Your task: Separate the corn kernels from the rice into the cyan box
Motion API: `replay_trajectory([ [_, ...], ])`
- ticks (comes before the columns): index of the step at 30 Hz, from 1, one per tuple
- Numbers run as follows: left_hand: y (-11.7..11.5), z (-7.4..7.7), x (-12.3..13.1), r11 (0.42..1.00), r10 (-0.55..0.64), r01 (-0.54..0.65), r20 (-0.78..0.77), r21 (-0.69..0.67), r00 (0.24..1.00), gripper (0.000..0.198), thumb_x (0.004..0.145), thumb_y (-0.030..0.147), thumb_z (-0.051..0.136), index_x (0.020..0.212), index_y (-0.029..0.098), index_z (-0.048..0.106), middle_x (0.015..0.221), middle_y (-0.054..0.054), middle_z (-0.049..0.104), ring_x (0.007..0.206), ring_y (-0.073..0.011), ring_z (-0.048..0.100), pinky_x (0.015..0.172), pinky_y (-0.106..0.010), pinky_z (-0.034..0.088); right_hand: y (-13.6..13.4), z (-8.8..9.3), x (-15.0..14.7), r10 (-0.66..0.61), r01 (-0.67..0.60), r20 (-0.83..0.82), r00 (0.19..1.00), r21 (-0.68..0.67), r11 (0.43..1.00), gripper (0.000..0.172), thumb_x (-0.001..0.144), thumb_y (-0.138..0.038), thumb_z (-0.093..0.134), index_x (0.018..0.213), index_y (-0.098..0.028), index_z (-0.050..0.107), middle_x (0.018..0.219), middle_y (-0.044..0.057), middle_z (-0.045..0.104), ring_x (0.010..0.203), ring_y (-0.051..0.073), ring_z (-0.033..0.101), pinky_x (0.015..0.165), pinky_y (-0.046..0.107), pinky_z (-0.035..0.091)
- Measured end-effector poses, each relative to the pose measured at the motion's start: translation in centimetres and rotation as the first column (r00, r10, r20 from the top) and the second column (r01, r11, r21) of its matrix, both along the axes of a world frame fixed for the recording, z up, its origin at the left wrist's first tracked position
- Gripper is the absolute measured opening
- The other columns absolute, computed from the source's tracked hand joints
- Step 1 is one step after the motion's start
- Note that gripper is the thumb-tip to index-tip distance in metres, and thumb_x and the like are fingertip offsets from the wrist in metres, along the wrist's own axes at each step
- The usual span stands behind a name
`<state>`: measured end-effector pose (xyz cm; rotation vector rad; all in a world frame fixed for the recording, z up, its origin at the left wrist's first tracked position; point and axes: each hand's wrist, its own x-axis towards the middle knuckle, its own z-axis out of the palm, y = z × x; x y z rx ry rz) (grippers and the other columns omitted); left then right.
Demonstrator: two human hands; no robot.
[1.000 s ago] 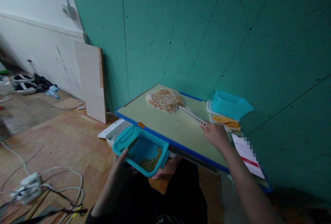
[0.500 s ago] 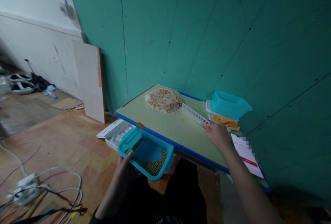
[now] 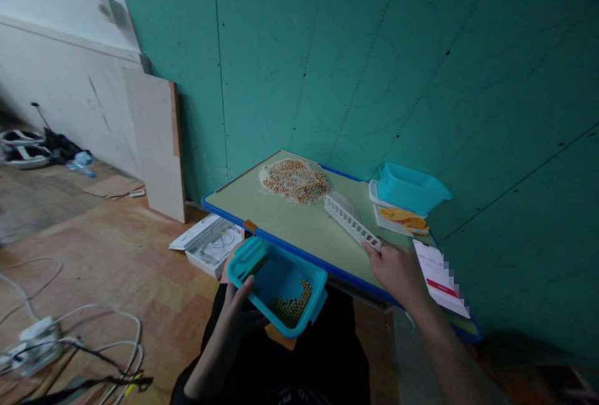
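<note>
My left hand (image 3: pixel 241 305) grips the near left rim of a blue plastic box (image 3: pixel 281 280), thumb over the edge, in front of the table's near edge. Round yellowish beans (image 3: pixel 290 308) lie in the tilted box, mostly at its near right side. My right hand (image 3: pixel 397 268) is closed on the near end of a white slotted plastic piece (image 3: pixel 350 221), held over the table. Its far end is beside a pile of mixed pale grains and brownish beans (image 3: pixel 294 181). A faint pale patch beyond the slotted piece is too blurred to name.
On the blue-edged table (image 3: pixel 285 224), a second blue box (image 3: pixel 412 190) stands at the back right, with an orange cloth-like thing (image 3: pixel 405 219) in front. A phone-like screen (image 3: pixel 440 280) lies at the right edge. A green wall (image 3: pixel 355 68) rises behind. Cables (image 3: pixel 107 336) lie on the floor.
My left hand has brought the blue box to the right and slightly lower. My right hand has drawn the white slotted piece a little towards me. The whole view has shifted slightly.
</note>
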<state>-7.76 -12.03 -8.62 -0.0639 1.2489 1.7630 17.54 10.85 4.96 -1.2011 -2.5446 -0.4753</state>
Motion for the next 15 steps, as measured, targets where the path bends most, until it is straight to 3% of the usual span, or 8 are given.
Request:
replay_trajectory([
  [5, 0.2, -1.0, 0.3, 0.999, -0.013, 0.013, 0.01, -0.048, 1.0, 0.115, 0.084, 0.058, 0.097, 0.181, 0.045, 0.037, 0.162, -0.019, 0.07, 0.129, -0.0446, 0.082, 0.103, -0.053, 0.071, -0.3, 0.1, -0.4, 0.017, -0.017, -0.002, 1.0, 0.005, 1.0, 0.035, 0.11, -0.028, 0.06, 0.093, -0.019, 0.089, 0.077, 0.014, 0.086, 0.069, 0.028, 0.083, 0.059, 0.032, 0.042],
  [10, 0.1, -1.1, -0.4, 0.994, -0.063, 0.064, 0.01, -0.089, 0.998, 0.11, 0.093, 0.064, 0.087, 0.183, 0.05, 0.025, 0.169, -0.02, 0.06, 0.121, -0.0394, 0.084, 0.102, -0.053, 0.07, 0.4, -0.3, 0.0, 0.038, -0.036, -0.039, 0.999, 0.052, 0.998, 0.039, 0.11, -0.03, 0.057, 0.086, -0.02, 0.086, 0.074, 0.014, 0.085, 0.067, 0.027, 0.082, 0.059, 0.033, 0.041],
  [15, -0.1, -0.5, -1.1, 0.986, -0.09, 0.094, 0.036, -0.14, 0.995, 0.102, 0.095, 0.067, 0.082, 0.179, 0.054, 0.025, 0.171, -0.017, 0.058, 0.115, -0.0363, 0.085, 0.101, -0.055, 0.07, 0.6, -0.3, 0.0, -0.007, 0.008, -0.02, 1.0, 0.031, 0.999, 0.038, 0.109, -0.029, 0.057, 0.087, -0.02, 0.087, 0.075, 0.014, 0.085, 0.068, 0.027, 0.083, 0.059, 0.033, 0.042],
])
